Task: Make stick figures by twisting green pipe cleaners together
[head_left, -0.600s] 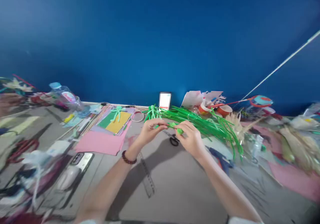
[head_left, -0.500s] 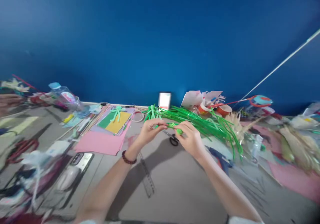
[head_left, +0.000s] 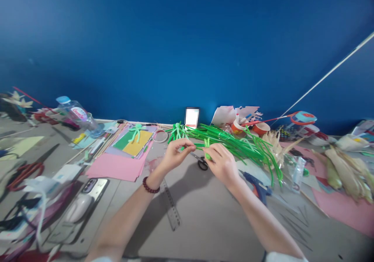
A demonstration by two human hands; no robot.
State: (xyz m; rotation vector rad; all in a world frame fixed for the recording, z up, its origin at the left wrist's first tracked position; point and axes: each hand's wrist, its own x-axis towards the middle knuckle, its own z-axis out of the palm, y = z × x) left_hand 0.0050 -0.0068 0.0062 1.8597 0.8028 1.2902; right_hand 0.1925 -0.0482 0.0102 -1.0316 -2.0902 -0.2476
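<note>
Pinching: right hand point(head_left: 223, 162) around one light-green piece point(head_left: 207, 155), left hand point(head_left: 174, 155) with contents unclear, one scissors point(head_left: 201, 159) nearby

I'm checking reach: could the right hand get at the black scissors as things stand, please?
Probably yes: the scissors lie close by the right hand, handles showing, though it holds a green piece.

screen point(head_left: 192, 117): blurred | green piece point(head_left: 207, 156): part-hidden by right hand point(head_left: 223, 164) | 2 sleeves point(head_left: 283, 257): cut off below
</note>
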